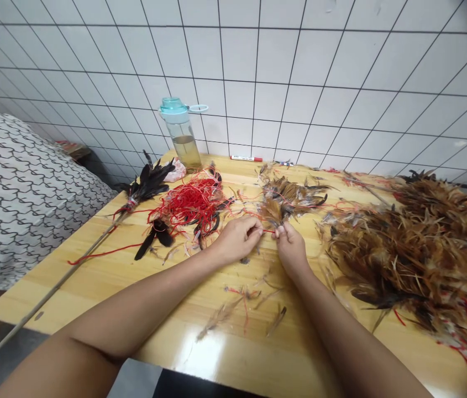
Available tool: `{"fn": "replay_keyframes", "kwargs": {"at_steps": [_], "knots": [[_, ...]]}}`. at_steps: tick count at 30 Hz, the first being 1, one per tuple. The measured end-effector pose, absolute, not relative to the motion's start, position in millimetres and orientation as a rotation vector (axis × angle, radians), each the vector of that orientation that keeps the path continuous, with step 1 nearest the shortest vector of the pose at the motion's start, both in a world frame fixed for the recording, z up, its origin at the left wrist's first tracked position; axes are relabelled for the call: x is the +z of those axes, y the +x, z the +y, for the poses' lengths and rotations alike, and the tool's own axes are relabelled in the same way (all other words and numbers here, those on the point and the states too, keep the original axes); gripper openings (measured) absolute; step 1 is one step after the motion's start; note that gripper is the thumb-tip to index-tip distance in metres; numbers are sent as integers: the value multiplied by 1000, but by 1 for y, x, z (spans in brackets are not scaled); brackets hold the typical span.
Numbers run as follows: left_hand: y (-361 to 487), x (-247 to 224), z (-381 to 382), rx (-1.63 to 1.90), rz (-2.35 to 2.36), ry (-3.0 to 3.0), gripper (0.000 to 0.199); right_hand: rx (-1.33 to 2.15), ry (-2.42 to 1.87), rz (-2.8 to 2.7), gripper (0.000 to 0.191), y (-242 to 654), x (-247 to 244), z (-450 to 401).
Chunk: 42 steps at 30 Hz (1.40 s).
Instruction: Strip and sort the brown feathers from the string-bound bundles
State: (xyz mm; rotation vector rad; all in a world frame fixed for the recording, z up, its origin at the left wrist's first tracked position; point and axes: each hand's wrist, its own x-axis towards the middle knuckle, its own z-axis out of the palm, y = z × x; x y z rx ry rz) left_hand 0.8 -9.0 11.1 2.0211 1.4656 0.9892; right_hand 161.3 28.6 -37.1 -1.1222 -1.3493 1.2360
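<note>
Your left hand [237, 239] pinches a red thread [269, 231] that runs across the narrow gap to your right hand [292, 249], which is closed on the base of a brown feather tuft [272, 211] fanning out just beyond it. To the left of your left hand and a little farther off lies a red tangle [194, 202], with a bottle [187, 149] behind it, while a large feather pile [419, 249] spreads to the right of your right hand.
</note>
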Motion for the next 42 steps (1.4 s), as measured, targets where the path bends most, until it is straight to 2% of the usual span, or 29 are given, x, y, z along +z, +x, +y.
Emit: {"fn": "replay_keyframes", "kwargs": {"at_steps": [3,12,18,30,34,37,42], "knots": [[1,11,-9,1001,1484,2039,12,913,-1261,-1537,25,163,-33,28],[-2,10,-9,1019,1559,2174,12,647,-1331,-1790,20,164,-32,27],[-10,12,-3,1096,1698,2089,16,839,-1331,-1720,26,170,-39,37],[-6,4,-1,1154,1531,2165,13,898,-841,-1928,29,172,-34,44],[-3,-1,1,1161,1471,2129,9,998,-890,-1924,31,174,-32,44],[-2,-1,1,1116,1536,2088,16,1104,-961,-1828,31,175,-31,44],[-1,1,-3,1009,1480,2080,15,1237,-1042,-1509,33,174,-34,43]]}}
